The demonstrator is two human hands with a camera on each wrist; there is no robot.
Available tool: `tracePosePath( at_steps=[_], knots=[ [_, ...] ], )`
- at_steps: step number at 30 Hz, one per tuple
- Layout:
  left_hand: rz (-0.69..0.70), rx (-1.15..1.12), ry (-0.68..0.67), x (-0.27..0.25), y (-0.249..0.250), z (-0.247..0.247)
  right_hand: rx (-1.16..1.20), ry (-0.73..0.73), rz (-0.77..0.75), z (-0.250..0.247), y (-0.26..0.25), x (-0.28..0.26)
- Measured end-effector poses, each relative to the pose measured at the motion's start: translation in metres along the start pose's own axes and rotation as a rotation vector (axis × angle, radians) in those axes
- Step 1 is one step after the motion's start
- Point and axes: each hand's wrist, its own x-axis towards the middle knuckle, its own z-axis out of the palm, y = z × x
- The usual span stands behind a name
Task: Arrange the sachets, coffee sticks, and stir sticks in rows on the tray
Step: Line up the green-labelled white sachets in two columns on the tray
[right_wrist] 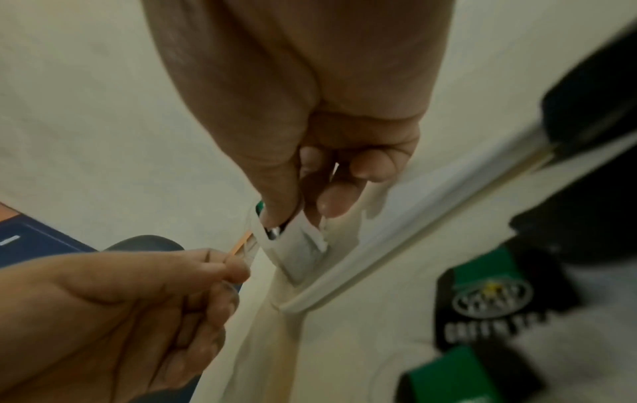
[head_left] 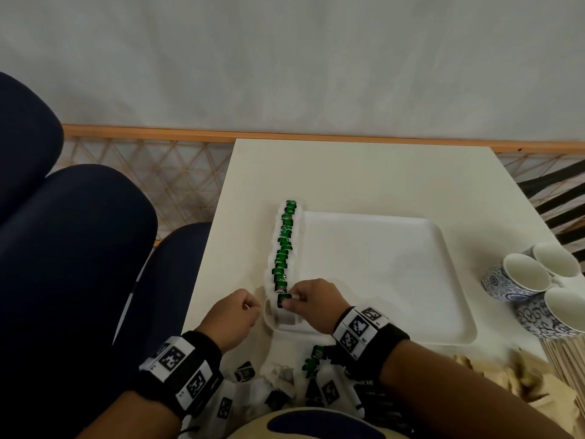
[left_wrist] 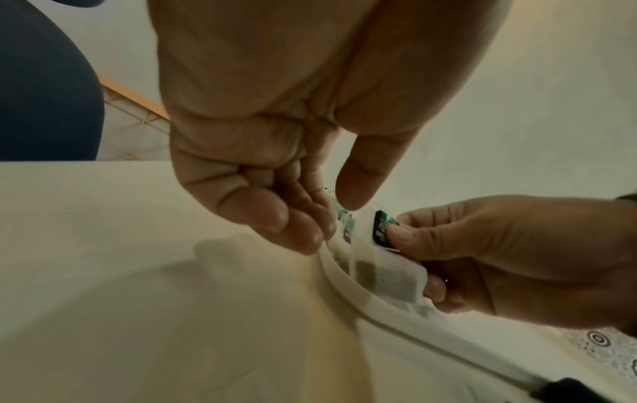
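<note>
Sachet (head_left: 280,300) pinched by right hand (head_left: 311,304), left hand (head_left: 232,315) curled

Likely a home or a small tea corner. A white table (head_left: 364,172) stands against a plain wall (head_left: 285,58), with patterned cups (head_left: 525,280) at its right edge and blue chairs (head_left: 79,232) left of it.

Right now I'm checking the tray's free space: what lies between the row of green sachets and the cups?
In the head view, only bare tray floor lies between the sachet row and the cups, then a strip of table.
</note>
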Motion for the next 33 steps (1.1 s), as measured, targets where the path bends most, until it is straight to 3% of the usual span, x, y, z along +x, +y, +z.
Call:
tracePosePath(
  at_steps=[11, 18, 24, 28, 33],
  knots=[
    [0.011, 0.255, 0.005, 0.002, 0.003, 0.005, -0.018, 0.072, 0.123, 0.006, -0.004, 0.007],
    [0.008, 0.404, 0.02, 0.0, 0.014, 0.013, -0.212, -0.05, 0.11, 0.003, -0.009, 0.003],
    [0.037, 0.314, 0.045, 0.0, 0.024, 0.013, -0.256, -0.048, 0.113, 0.008, -0.012, 0.0],
    [0.077, 0.113, 0.078, 0.001, 0.032, 0.013, -0.096, 0.077, 0.129, 0.001, -0.011, -0.003],
    [0.144, -0.067, 0.009, 0.005, 0.035, 0.014, -0.052, 0.083, 0.147, -0.011, -0.014, 0.002]
  ],
)
